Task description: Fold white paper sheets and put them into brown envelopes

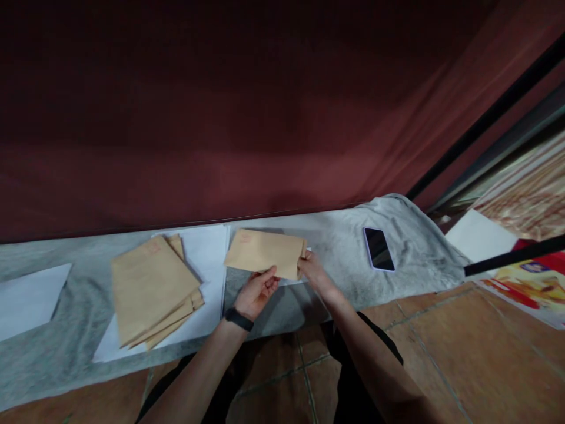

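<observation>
A brown paper envelope (265, 250) with faint red print at its upper left lies across my hands above the grey cloth. My left hand (258, 291), with a dark band on the wrist, pinches its lower edge near the middle. At the envelope's right end, my right hand (312, 270) is closed, its fingertips hidden at the opening. Bits of white paper (291, 282) show below and behind that end; whether the right fingers hold any of it, I cannot tell. To the left, a stack of similar envelopes (152, 288) rests on white paper sheets (212, 247).
The grey cloth (344, 247) covers a long narrow surface against a dark red hanging (265, 147). A phone (379, 249) lies on the right, another white sheet (33, 300) at far left. Black bars (494, 118) and a colourful printed box (536, 282) stand at right. Tiled floor (489, 359) lies below.
</observation>
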Demonstrator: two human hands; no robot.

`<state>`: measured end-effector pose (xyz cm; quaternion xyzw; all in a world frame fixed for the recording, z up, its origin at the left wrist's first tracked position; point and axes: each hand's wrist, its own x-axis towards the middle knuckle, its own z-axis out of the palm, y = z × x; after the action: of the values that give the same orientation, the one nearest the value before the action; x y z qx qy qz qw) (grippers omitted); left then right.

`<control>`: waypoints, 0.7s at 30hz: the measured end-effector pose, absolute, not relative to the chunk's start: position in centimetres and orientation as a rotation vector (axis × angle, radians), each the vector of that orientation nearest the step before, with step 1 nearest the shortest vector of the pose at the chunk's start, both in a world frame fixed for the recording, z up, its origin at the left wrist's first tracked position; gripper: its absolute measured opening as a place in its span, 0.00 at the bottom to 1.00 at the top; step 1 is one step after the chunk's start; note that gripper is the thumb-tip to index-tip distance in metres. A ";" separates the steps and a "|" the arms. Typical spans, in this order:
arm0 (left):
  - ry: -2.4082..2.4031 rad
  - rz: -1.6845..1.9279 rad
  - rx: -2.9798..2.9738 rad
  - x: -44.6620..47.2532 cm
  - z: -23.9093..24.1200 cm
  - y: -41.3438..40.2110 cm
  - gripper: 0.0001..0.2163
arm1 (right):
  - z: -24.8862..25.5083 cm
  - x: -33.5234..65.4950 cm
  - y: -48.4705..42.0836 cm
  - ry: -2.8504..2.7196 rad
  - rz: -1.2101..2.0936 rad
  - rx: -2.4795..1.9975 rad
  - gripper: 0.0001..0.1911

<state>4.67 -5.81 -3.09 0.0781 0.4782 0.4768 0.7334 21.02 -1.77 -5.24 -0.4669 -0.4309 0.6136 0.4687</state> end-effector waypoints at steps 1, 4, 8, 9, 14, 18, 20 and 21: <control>1.066 1.010 0.222 4.9 -3.3 -6.1 0.05 | -5.3 21.3 -1.6 -1.090 1.441 -1.187 0.14; 1.134 0.869 0.603 5.1 -3.2 -6.7 0.07 | -5.0 22.2 -1.2 -1.149 1.273 -1.314 0.09; 1.381 0.932 1.704 4.3 -1.4 -6.3 0.19 | -4.3 23.3 -1.2 -1.153 1.239 -1.301 0.09; 1.442 0.888 1.993 4.0 -0.9 -6.0 0.28 | -4.1 23.5 -1.2 -1.152 1.275 -1.269 0.11; 1.592 0.563 2.638 2.5 0.0 -5.1 0.49 | -2.8 24.3 -1.9 -1.179 1.551 -1.170 0.18; 1.567 0.519 2.685 2.2 -0.5 -5.1 0.51 | -2.1 25.2 -2.2 -1.259 1.640 -1.199 0.16; 1.537 0.477 2.691 2.3 -0.7 -5.2 0.53 | -2.0 25.5 -2.3 -1.297 1.659 -1.215 0.15; 1.517 0.454 2.693 2.3 -0.8 -5.2 0.53 | -1.9 25.7 -2.4 -1.307 1.666 -1.218 0.14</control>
<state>2.30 -5.21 -0.77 0.8619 0.4857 0.1454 0.0089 25.68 -2.35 -1.94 -0.4685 -0.5028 0.6408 0.3421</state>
